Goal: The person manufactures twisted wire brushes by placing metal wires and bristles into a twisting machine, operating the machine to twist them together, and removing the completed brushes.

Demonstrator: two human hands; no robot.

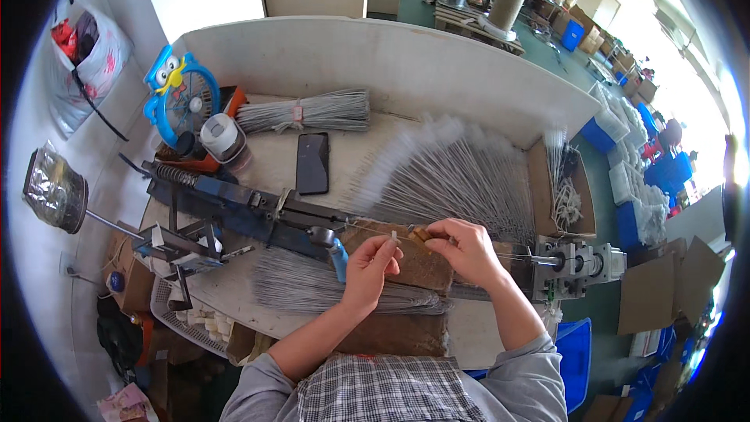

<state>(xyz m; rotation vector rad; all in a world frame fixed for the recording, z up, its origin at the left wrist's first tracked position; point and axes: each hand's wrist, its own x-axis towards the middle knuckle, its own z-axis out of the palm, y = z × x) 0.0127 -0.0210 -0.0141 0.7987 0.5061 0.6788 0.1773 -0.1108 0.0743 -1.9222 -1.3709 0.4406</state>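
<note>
1. Here's your left hand (pixel 367 269), right of the phone (pixel 312 163) and nearer you, its grip pinched narrow on a small pale piece (pixel 394 235)
2. And your right hand (pixel 469 250), farther right of the phone, has its grip closed on a yellowish-brown piece (pixel 421 234), just beside the pale one
3. Below both hands lies a brown board (pixel 430 270), nearer you than the phone and to its right
4. There's the long dark rail (pixel 312 209), just on your side of the phone, its coil spring (pixel 178 175) off to the left
5. A blue handle (pixel 339 260) stands beside your left wrist, nearer you than the phone
6. Over on the surface (pixel 269 158), thin wires (pixel 476 188) fan out right of the phone, while a tied bundle (pixel 336 111) lies beyond it
</note>
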